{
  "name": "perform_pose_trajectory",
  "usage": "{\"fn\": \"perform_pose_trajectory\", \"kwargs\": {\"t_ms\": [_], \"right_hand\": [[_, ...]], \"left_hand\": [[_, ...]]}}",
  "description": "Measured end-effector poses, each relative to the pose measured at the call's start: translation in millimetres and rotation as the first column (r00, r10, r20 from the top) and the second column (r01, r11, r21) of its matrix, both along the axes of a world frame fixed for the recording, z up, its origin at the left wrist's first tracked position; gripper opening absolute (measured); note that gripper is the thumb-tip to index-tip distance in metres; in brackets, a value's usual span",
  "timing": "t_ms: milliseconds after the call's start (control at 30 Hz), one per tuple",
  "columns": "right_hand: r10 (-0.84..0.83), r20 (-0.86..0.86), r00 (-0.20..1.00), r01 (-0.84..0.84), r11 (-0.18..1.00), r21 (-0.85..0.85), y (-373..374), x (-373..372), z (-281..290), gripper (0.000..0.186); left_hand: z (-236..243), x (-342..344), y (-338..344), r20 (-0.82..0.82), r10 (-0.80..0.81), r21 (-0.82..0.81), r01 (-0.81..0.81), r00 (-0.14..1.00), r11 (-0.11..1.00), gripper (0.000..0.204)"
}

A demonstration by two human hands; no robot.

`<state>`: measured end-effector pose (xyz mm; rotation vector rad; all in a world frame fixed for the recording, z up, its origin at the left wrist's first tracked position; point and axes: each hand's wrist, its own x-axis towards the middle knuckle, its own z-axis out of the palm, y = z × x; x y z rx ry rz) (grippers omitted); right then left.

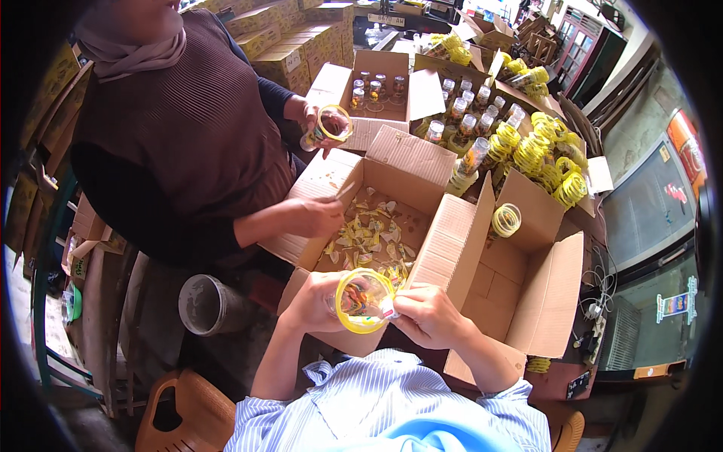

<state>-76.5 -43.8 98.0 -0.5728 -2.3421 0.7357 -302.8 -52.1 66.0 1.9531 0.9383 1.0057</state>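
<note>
My left hand [312, 303] is wrapped round a clear plastic jar [361, 327] with a yellow rim, its open mouth tilted toward me. Small colourful pieces show inside the jar. At the rim's right side, the fingers of my right hand [431, 313] pinch a small white piece with a red mark [388, 308], perhaps a sticker or wrapper. Both hands are above the near edge of an open cardboard box [403, 179], where many yellow and white scraps [369, 230] lie scattered.
A co-worker at the left holds another yellow-rimmed jar [334, 124]. To the right stands an open cardboard box [520, 301] with a yellow-rimmed jar [506, 219] at its far end. Filled jars [465, 124] and yellow rings [538, 154] are piled beyond. A grey bucket [203, 305] stands lower left.
</note>
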Motion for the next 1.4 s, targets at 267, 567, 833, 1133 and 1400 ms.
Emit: {"fn": "perform_pose_trajectory", "kwargs": {"t_ms": [267,567,833,1133,1400], "right_hand": [[0.156,0.052,0.986,-0.15,0.983,-0.105,-4,2,4,0.007],[0.251,-0.219,0.943,-0.31,0.902,-0.301,-1,-7,-4,0.016],[0.222,-0.423,0.878,-0.437,0.731,-0.524,-4,-11,-9,0.022],[-0.062,-0.539,0.84,-0.409,0.58,-0.705,-4,-10,-15,0.024],[-0.149,-0.22,0.964,-0.014,0.799,-0.601,5,-11,-14,0.017]], "left_hand": [[-15,-2,9,0.273,-0.247,-0.253,0.317,0.93,0.914,0.041],[-57,8,30,0.642,-0.444,-0.317,0.744,0.624,0.588,0.056],[-99,28,31,0.87,-0.375,-0.219,0.933,0.319,0.286,0.054],[-76,20,25,0.788,-0.309,-0.288,0.763,0.532,0.579,0.068],[-25,35,-4,0.098,0.301,0.128,-0.311,0.949,0.942,0.092]]}}
